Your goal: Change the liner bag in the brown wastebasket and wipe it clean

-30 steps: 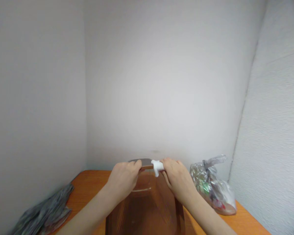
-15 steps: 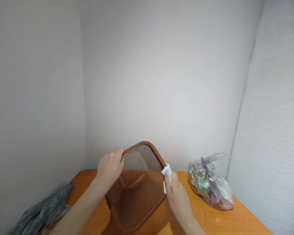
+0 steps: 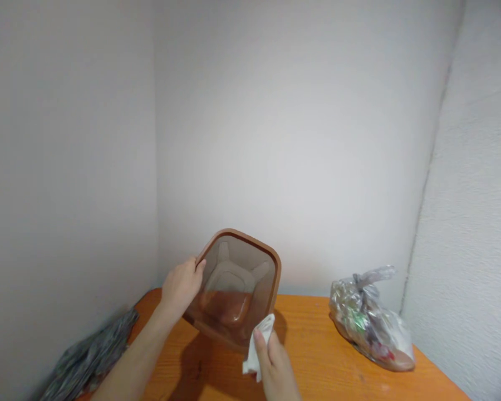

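Note:
A translucent brown bin (image 3: pixel 278 273) is held up and tilted, its square mouth facing me and its base showing inside. My left hand (image 3: pixel 183 285) grips the rim at the upper left, thumb inside. A folded white cloth (image 3: pixel 253 362) is pinched between the thumb and fingers of my right hand (image 3: pixel 273 362), at the bin's lower right corner. Whether the cloth touches the rim there, I cannot tell.
An orange wooden table (image 3: pixel 309 340) lies below. A tied clear plastic bag (image 3: pixel 369 320) of mixed items rests at its right, near the wall. At the left edge lies a crumpled dark grey plastic bag (image 3: pixel 94 353).
The bin has turned in my left hand, so its mouth sits at a different angle. My right hand with the cloth has moved down and left along the bin. The view has shifted slightly.

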`<state>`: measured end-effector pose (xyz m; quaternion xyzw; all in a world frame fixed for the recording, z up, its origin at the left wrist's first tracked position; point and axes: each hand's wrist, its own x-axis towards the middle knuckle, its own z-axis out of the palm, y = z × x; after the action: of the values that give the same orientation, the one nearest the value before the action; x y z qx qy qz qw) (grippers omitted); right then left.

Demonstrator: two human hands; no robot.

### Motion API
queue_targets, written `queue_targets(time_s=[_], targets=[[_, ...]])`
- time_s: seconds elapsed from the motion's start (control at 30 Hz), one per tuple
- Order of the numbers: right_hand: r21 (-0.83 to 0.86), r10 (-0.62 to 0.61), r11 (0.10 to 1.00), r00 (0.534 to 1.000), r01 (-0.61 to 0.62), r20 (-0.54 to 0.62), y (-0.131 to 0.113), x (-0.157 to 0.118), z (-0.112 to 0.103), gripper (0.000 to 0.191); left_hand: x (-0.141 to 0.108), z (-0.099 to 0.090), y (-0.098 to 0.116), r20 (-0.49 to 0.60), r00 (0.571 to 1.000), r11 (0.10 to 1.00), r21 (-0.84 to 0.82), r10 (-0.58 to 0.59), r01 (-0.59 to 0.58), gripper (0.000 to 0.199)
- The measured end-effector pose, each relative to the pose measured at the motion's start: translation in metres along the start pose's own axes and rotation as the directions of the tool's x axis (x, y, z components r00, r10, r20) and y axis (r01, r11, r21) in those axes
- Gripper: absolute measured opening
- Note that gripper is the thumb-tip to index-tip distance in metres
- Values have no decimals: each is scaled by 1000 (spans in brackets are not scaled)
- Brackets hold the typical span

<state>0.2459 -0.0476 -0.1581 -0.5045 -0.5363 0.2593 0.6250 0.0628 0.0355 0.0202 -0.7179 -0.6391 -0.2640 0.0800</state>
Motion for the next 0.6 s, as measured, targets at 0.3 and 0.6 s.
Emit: queue_targets(time_s=[0.3, 0.6], targets=[[-31, -19, 999, 993, 16, -117, -68, 31, -76, 58, 3, 8, 4, 247, 968, 928, -369, 50, 46, 48], [-90, -93, 993, 963, 73, -252, -57, 46, -92, 62, 11, 16, 22, 306, 950, 876, -472, 54, 102, 36]])
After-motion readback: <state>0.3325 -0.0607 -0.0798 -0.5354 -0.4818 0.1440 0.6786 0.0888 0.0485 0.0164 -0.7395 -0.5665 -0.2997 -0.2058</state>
